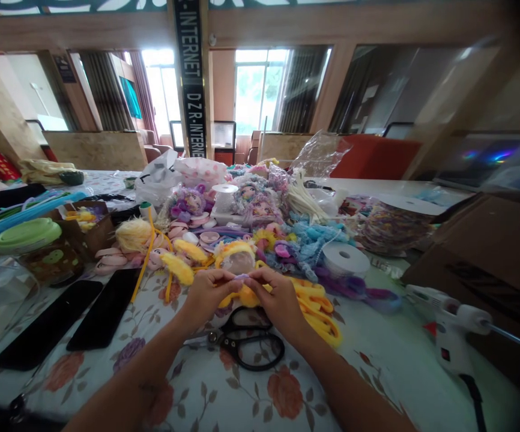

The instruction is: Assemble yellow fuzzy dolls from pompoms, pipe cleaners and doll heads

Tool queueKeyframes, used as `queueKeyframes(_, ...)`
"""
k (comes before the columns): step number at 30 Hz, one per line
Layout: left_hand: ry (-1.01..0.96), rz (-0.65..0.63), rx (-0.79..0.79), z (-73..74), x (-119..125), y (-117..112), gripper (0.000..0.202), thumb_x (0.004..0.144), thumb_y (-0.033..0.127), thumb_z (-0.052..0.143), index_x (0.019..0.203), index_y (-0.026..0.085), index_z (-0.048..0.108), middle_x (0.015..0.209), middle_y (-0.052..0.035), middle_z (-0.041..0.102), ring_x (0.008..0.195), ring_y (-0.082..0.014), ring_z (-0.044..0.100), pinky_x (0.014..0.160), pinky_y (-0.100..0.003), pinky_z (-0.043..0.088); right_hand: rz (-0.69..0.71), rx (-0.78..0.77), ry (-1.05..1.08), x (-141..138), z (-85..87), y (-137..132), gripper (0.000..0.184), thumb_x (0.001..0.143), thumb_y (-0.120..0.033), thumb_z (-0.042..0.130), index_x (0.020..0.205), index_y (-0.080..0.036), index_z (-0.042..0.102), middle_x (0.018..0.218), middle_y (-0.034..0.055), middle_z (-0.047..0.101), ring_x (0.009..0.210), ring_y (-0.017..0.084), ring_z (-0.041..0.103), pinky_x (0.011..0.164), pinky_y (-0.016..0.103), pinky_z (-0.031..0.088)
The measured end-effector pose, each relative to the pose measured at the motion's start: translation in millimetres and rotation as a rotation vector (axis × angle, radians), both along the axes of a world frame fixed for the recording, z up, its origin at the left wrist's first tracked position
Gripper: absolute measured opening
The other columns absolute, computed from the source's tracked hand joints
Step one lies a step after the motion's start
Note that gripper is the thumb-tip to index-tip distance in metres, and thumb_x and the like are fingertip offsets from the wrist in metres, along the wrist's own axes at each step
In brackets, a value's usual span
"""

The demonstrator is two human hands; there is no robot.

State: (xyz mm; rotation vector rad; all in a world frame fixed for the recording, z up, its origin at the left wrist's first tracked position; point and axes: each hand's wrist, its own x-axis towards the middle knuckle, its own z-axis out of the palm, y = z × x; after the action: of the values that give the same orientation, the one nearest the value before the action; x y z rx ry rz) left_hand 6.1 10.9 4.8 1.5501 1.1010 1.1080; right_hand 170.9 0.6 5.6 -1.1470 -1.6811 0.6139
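My left hand (206, 295) and my right hand (278, 295) meet over the middle of the table, thumbs and fingertips pinched together. Between them is a small lilac piece (241, 276), mostly covered by the fingers, so its kind cannot be made out. Yellow fuzzy material (248, 296) shows just beneath the fingertips. Behind the hands lies a pale round piece with a fluffy yellow edge (235, 247). Black-handled scissors (230, 344) rest on the cloth below my hands. Folded yellow plush strip (320, 315) lies beside my right hand.
Two black phones (48, 324) lie at left near a green-lidded jar (30, 234). Doll-face pieces (262, 210), ribbons and yarn pile up behind. A white spool (345, 259), a glue gun (449, 330) and a cardboard box (480, 246) are at right, on a floral tablecloth (206, 399).
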Motion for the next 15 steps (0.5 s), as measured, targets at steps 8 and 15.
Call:
queueKeyframes(8, -0.006, -0.042, -0.037, -3.4, -2, 3, 0.028, 0.073, 0.042, 0.067, 0.075, 0.014, 0.073, 0.065, -0.0023, 0.067, 0.061, -0.0142, 0.059, 0.056, -0.022, 0.045, 0.048, -0.17, 0.115, 0, -5.5, 5, 0.019, 0.078, -0.036, 0.061, 0.071, -0.019, 0.065, 0.066, 0.0013, 0.062, 0.063, 0.016, 0.055, 0.058, 0.027, 0.041)
queueKeyframes(15, -0.076, 0.049, 0.012, -5.9, -7, 12, 0.035, 0.075, 0.045, 0.065, 0.089, 0.014, 0.071, 0.082, -0.0052, 0.069, 0.076, -0.0172, 0.061, 0.067, -0.025, 0.048, 0.119, -0.327, 0.355, 12, 2.6, 9, 0.025, 0.07, -0.042, 0.071, 0.069, -0.018, 0.062, 0.062, -0.0023, 0.058, 0.056, 0.012, 0.049, 0.052, 0.023, 0.038)
